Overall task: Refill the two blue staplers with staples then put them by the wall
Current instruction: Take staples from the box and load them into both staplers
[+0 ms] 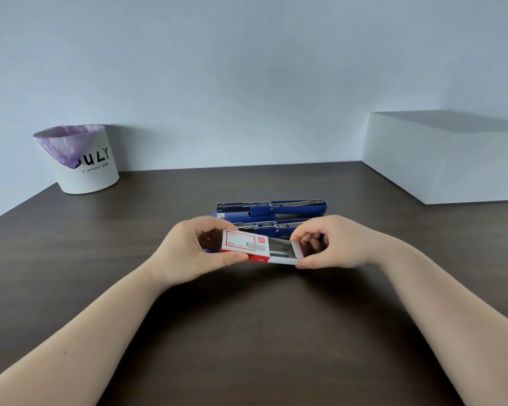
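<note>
Two blue staplers lie side by side on the dark table, both opened flat with their metal magazines showing. The far stapler (276, 208) is in full view; the near stapler (272, 227) is partly hidden behind my hands. In front of them I hold a red and white staple box (245, 244) just above the table. My left hand (192, 249) grips its outer sleeve. My right hand (330, 244) pinches the end of the white inner tray (288, 253), which is slid partway out to the right, with grey staples showing inside.
A white round bin (85, 168) with a purple liner stands at the back left by the wall. A white box (449, 162) sits at the back right. The dark table (247, 332) stretches toward me below my arms.
</note>
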